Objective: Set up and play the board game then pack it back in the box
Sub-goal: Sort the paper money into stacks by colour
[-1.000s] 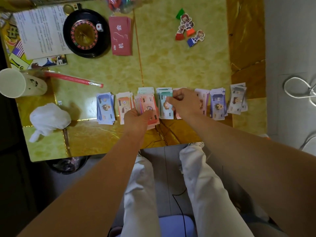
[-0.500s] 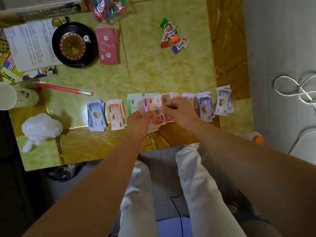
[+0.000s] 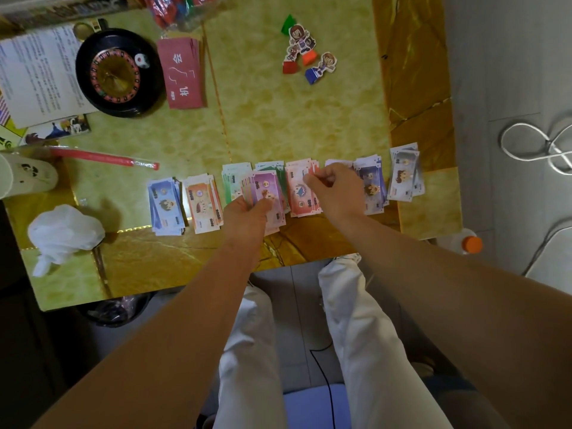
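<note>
Head, left hand [image 3: 247, 213] grips paper notes [image 3: 266, 189] — fanned

Home rm, prob: marble-look table [image 3: 278, 125], tiled floor [image 3: 510, 72] w/ loose cable [image 3: 526, 126], bin [image 3: 114, 311] underneath.

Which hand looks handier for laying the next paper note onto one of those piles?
Right. The left hand grips the fanned stack of paper play notes, so it is busy. The right hand sits beside that stack, fingers curled over the red note pile, probably nearest to draw and place the next.
</note>
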Demonstrator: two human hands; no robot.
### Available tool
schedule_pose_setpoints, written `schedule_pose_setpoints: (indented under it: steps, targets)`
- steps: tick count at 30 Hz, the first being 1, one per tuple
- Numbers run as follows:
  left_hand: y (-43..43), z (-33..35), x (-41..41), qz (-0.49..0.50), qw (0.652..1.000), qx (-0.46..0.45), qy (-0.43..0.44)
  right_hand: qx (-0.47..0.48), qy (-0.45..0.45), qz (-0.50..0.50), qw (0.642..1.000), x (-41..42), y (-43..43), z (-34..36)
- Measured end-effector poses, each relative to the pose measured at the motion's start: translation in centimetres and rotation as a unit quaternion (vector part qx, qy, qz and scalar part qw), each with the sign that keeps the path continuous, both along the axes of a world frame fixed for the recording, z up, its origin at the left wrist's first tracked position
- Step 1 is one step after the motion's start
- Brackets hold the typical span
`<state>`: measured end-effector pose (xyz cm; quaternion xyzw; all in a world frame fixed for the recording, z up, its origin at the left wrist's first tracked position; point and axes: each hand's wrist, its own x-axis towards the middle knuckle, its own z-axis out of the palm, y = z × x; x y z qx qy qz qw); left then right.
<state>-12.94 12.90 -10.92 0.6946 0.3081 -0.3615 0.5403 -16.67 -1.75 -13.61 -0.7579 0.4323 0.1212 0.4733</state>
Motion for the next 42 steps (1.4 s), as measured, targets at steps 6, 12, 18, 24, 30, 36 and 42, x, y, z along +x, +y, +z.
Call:
schedule_pose_setpoints:
  steps: [6,12,18,24,30,36,42]
  targets:
    - [-2.0,1.4,-0.3,-0.045,0.998,-0.036,0.020,0.154,-0.053,0.049,0.985,-1.3,-0.2,1.2]
    - [-4.0,2.0,-0.7,-0.057,0.998,-0.036,0.015,0.121,-0.054,0.057,0.990,-2.0,-2.9,1.6]
    - [-5.5,1.3,-1.2,-0.084,0.996,-0.007,-0.014,0.134,-0.044,0.040,0.989,-2.5,-4.6,1.3]
    - [-5.6,0.0,-1.6,-0.064,0.997,0.036,-0.018,0.064,-0.036,-0.012,0.997,-3.4,-5.5,0.4]
    - [-5.4,-0.1,-1.6,-0.036,0.998,0.046,-0.037,-0.030,0.011,0.012,0.999,-3.2,-5.4,-0.3]
    - [-5.7,0.3,-1.9,-0.060,0.996,0.047,-0.035,0.017,-0.045,0.011,0.999,-3.1,-4.9,0.9]
    - [-7.7,1.5,-2.9,-0.127,0.992,0.021,0.001,0.062,-0.013,0.141,0.988,-5.0,-6.2,1.9]
